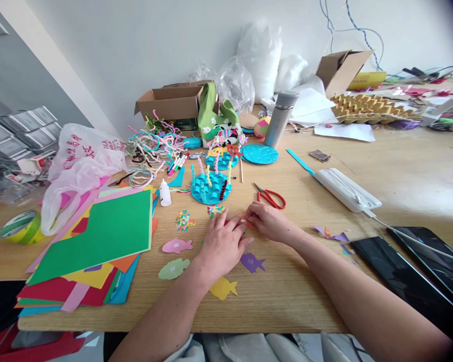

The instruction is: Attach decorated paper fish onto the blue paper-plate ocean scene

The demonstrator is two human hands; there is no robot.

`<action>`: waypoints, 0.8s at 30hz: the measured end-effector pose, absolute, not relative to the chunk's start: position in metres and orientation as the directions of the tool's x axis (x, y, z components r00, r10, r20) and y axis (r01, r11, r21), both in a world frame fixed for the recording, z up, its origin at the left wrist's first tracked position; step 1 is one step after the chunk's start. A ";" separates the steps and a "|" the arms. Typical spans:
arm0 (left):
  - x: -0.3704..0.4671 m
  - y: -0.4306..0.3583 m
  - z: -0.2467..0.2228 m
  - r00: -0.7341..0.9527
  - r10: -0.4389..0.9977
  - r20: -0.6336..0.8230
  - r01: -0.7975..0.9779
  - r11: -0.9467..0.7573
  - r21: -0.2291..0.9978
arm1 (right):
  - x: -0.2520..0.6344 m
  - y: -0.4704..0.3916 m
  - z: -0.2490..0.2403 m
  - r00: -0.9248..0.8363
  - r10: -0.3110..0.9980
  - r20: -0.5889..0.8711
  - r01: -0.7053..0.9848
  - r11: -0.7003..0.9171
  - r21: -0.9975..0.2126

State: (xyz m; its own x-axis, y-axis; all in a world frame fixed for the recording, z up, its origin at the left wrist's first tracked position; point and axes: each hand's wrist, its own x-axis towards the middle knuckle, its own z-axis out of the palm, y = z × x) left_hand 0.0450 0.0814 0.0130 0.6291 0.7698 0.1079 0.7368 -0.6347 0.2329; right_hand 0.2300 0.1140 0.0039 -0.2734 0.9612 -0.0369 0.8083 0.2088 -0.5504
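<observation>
My left hand (pixel 223 242) lies palm down on the table, fingers stretched out over the edge of a small red-orange paper piece (pixel 249 224), partly hidden by both hands. Pinched at that piece's right end are the fingertips of my right hand (pixel 266 220). Around my left hand lie paper fish: a pink fish (pixel 176 245), a light green fish (pixel 173 269), a yellow fish (pixel 224 288) and a purple fish (pixel 252 262). Coloured paper bits (pixel 183 220) are heaped beyond it. Red-handled scissors (pixel 271 196) rest just past my right hand.
A blue disc with twisted stems (pixel 210 193) stands ahead, a white glue bottle (pixel 165 193) to its left. Coloured paper sheets (pixel 113 229) are stacked at left. A steel flask (pixel 281 119) stands behind. At right are a power strip (pixel 347 189) and dark phones (pixel 392 271).
</observation>
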 end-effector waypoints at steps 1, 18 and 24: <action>0.045 0.081 0.013 0.629 0.771 0.104 0.738 -0.633 0.233 | 0.230 0.114 0.004 -0.273 0.961 -0.038 0.809 0.208 -0.550; 0.045 0.081 0.015 0.632 0.766 0.114 0.733 -0.639 0.232 | 0.230 0.116 0.003 -0.270 0.962 -0.037 0.797 0.202 -0.570; 0.045 0.081 0.016 0.632 0.766 0.114 0.734 -0.640 0.228 | 0.231 0.116 0.004 -0.272 0.962 -0.030 0.793 0.206 -0.573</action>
